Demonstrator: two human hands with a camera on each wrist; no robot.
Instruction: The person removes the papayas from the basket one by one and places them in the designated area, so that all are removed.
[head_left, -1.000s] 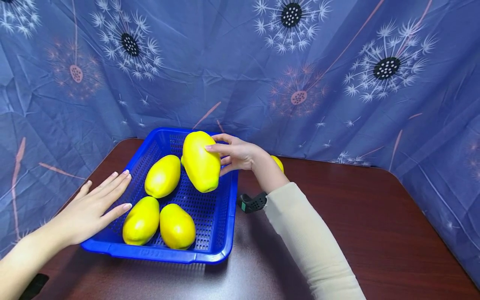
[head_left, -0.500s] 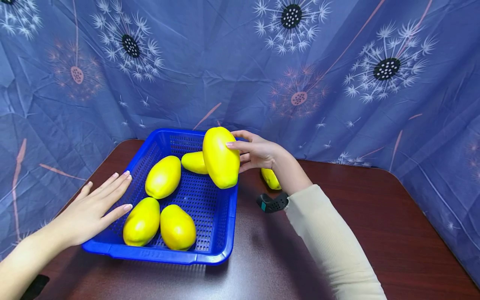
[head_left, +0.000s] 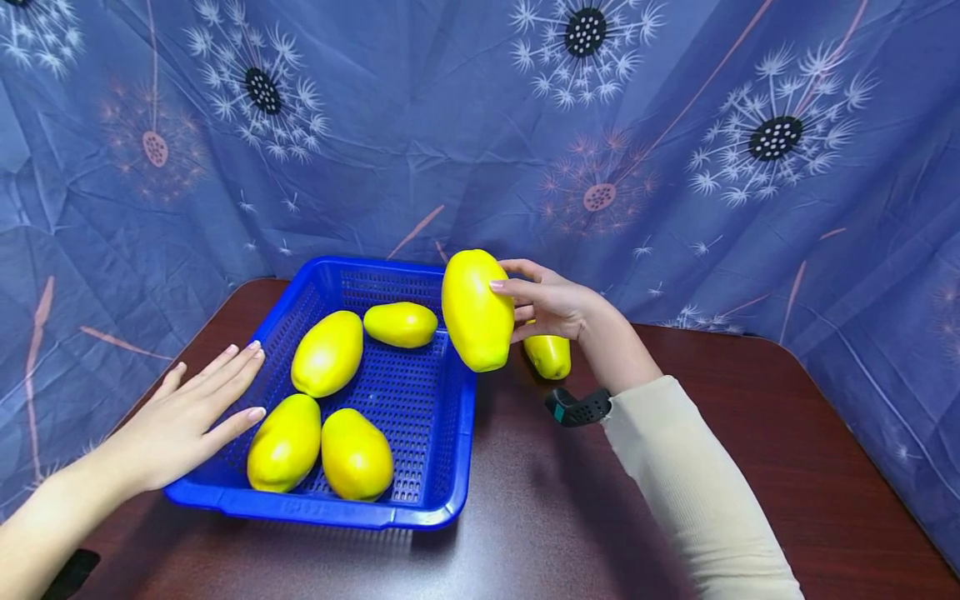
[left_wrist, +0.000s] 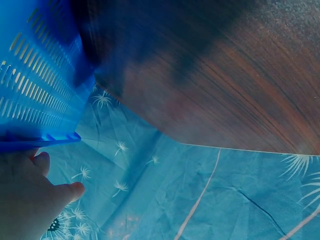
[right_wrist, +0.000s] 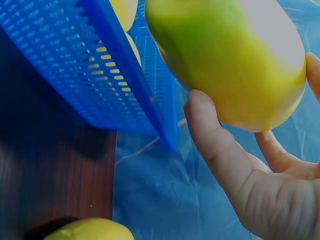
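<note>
Fruit (head_left: 477,310), yellow and oblong, is held up near the basket's (head_left: 315,508) right rim in the head view. The right hand (head_left: 551,304) grips it from the side away from the basket. Inside the basket lie 3 large fruits (head_left: 327,354), towards its left and front, and 1 small fruit (head_left: 401,325) near its back wall. A spare fruit (head_left: 550,357) lies on the table (head_left: 517,500) right of the basket, partly hidden by the right hand. At the basket's left rim is the left hand (head_left: 198,417), fingers straight; how firmly it presses cannot be told. Behind the basket hangs patterned cloth (head_left: 450,125).

The left wrist view shows the basket's slotted wall, the left hand beside its rim.

In the right wrist view, the gripped fruit shows a green patch just beside the basket, with digits on 2 sides of it.
</note>
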